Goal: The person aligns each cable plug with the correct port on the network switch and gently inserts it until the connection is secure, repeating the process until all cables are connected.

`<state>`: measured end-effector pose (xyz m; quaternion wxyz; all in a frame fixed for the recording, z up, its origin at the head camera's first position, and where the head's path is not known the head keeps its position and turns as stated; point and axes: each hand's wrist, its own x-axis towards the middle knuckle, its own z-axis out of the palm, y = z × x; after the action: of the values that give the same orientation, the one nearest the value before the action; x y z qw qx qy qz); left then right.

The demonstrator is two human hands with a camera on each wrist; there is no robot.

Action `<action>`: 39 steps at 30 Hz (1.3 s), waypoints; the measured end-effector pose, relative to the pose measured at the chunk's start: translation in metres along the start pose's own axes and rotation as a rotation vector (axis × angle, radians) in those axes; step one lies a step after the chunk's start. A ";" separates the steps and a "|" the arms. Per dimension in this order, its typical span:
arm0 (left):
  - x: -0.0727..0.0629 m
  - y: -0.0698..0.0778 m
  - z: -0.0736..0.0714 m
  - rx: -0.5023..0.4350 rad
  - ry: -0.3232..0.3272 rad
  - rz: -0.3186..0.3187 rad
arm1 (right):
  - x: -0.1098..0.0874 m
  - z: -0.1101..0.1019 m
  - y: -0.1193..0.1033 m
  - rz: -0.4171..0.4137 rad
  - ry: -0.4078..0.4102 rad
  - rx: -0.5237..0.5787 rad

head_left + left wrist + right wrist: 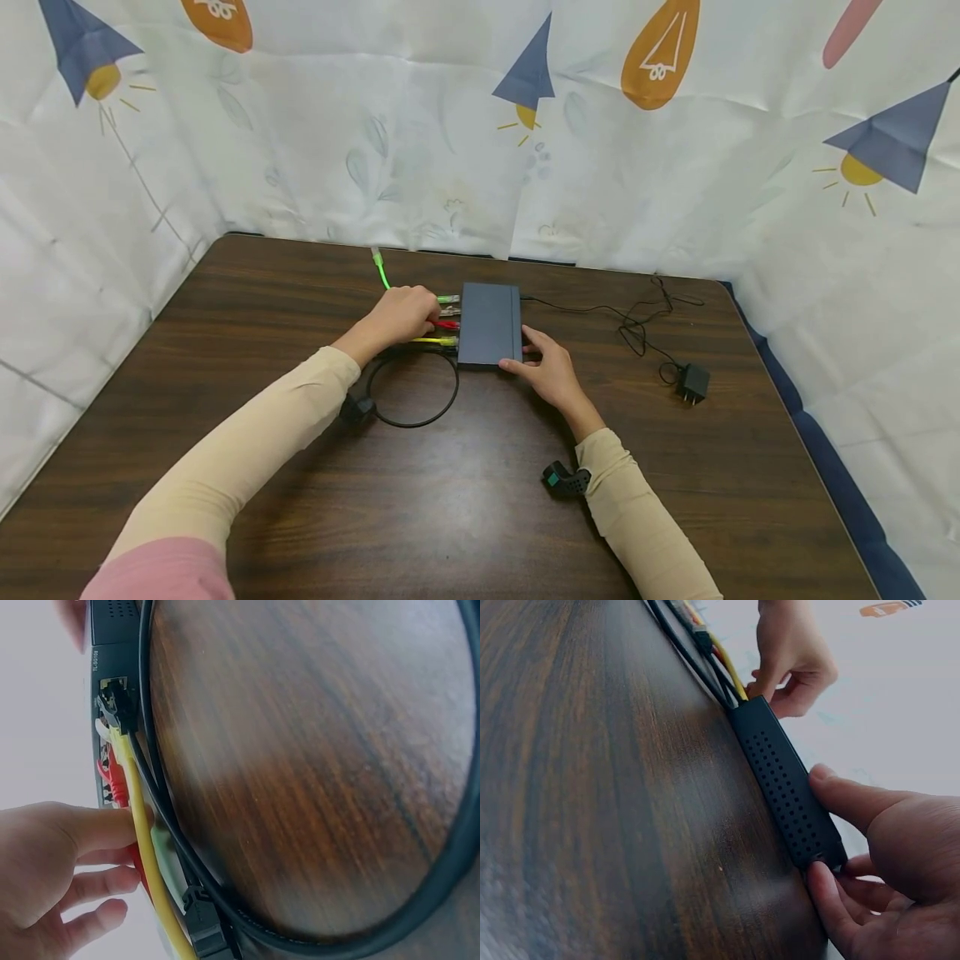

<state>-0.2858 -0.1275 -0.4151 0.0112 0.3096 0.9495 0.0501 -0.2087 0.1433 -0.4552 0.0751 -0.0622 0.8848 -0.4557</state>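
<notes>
A dark network switch (489, 325) lies on the table with several network cables at its left side. My left hand (403, 315) pinches the red network cable (116, 780) just behind its plug, which sits at a port. Beside it run a yellow cable (146, 847) and a black cable (161, 787), whose plug is in the end port. A green plug (448, 298) is at the far end of the row. My right hand (553, 371) grips the switch's near right corner, thumb on one side and fingertips on another, as the right wrist view shows.
The black cable loop (415, 425) curls on the table (450, 517) in front of the ports. A loose green cable end (377, 258) points toward the back. From the switch's right side, a thin power cord (573, 310) runs tangled to a black power adapter (692, 383).
</notes>
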 end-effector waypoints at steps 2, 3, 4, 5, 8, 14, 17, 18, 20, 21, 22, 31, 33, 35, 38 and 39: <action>0.000 0.000 0.000 0.003 0.004 0.009 | 0.000 0.000 0.000 0.003 -0.006 -0.004; 0.000 0.000 0.000 0.003 0.006 0.014 | 0.000 0.000 0.000 0.002 -0.007 -0.008; 0.000 0.000 0.000 0.001 0.008 0.019 | 0.000 0.000 0.000 -0.002 -0.008 -0.015; 0.000 0.000 0.000 -0.001 0.008 0.023 | 0.000 0.000 0.000 -0.005 -0.008 -0.019; 0.000 0.000 0.000 -0.008 0.002 0.030 | -0.001 0.000 0.000 -0.015 -0.008 -0.035; 0.002 0.000 0.001 -0.020 -0.002 0.043 | -0.001 0.000 -0.001 -0.023 -0.008 -0.049; 0.002 0.000 0.001 -0.028 -0.003 0.048 | -0.001 0.000 0.000 -0.026 -0.007 -0.059; 0.002 0.000 0.001 -0.031 -0.003 0.049 | 0.000 0.000 0.000 -0.026 -0.008 -0.061; 0.002 0.000 0.001 -0.036 -0.005 0.049 | 0.000 0.000 0.001 -0.029 -0.007 -0.065; 0.002 0.000 0.000 -0.041 -0.005 0.050 | 0.000 -0.001 0.001 -0.031 -0.007 -0.066; 0.002 0.000 0.000 -0.046 -0.004 0.051 | 0.000 -0.001 0.001 -0.036 -0.007 -0.067; 0.003 0.003 -0.002 -0.074 -0.001 0.070 | 0.000 -0.003 0.001 -0.056 -0.013 -0.083; 0.004 0.003 -0.002 -0.079 0.002 0.073 | 0.001 -0.003 0.001 -0.058 -0.015 -0.104; 0.004 0.004 -0.002 -0.079 0.002 0.073 | 0.001 -0.003 0.001 -0.053 -0.015 -0.121; 0.005 0.003 0.000 -0.069 -0.003 0.067 | 0.002 -0.002 0.001 -0.038 -0.018 -0.114; 0.006 0.003 0.000 -0.068 -0.008 0.064 | 0.002 -0.002 0.002 -0.033 -0.018 -0.110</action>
<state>-0.2886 -0.1216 -0.4146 0.0241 0.3393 0.9368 0.0816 -0.2108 0.1457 -0.4554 0.0722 -0.0850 0.9067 -0.4068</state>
